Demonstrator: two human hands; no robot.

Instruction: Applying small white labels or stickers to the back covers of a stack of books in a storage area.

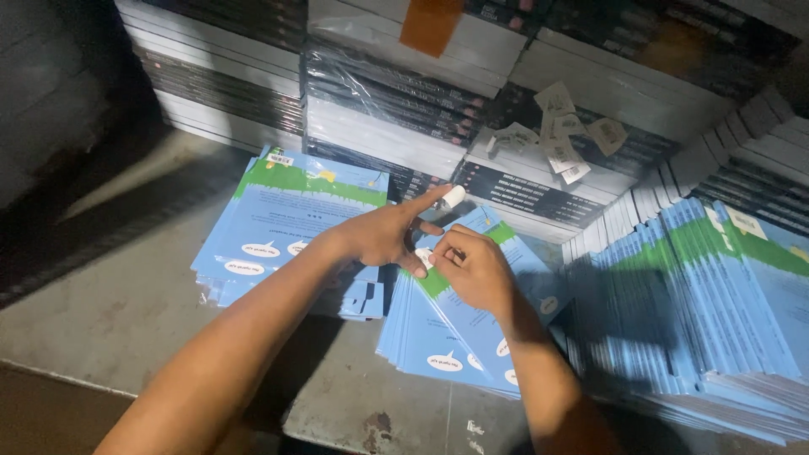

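Note:
My left hand (pixel 389 232) reaches over a fanned stack of thin blue and green books (pixel 459 324). Its index finger points forward with a white wrap at the tip, and its thumb touches a small white sticker (pixel 424 256). My right hand (pixel 474 268) rests on the same stack, fingers curled and pinching at that sticker on the top cover. Both hands meet over the green band of the top book.
A second pile of blue books (pixel 282 223) lies to the left, a large slanted stack (pixel 708 312) to the right. Shrink-wrapped bundles of dark and white books (pixel 388 109) rise behind. Loose paper labels (pixel 565 135) lie on one bundle. Grey floor (pixel 109 312) in front.

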